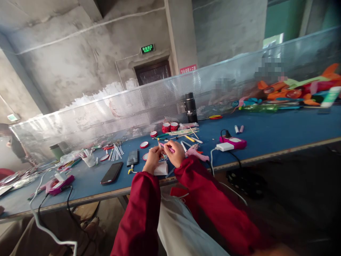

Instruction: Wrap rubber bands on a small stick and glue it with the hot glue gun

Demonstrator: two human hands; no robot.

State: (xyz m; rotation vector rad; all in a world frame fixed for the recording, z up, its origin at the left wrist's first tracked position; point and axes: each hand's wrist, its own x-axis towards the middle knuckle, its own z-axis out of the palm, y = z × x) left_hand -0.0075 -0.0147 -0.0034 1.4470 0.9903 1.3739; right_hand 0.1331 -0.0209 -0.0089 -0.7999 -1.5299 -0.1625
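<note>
My left hand (153,158) is closed on a small thin stick-like piece (159,143) with a yellowish tip, its kind too small to make out. Close beside it, my right hand (176,153) has its fingers wrapped round a slim pink pen-like tool (170,149), its end pointing at the left hand. Under the hands, at the table's front edge, lies a white piece (161,168) like paper or a small box. Just right of my right hand rests a pink glue gun (198,153). Small pieces between the hands are partly hidden.
On the blue table (269,131) are a phone (112,173), a power bank (133,157), red tape rolls (166,127), a black bottle (190,108), a white cup (89,160) and a purple power strip (236,142). Cables hang over the edge. A perforated metal screen (149,106) stands behind.
</note>
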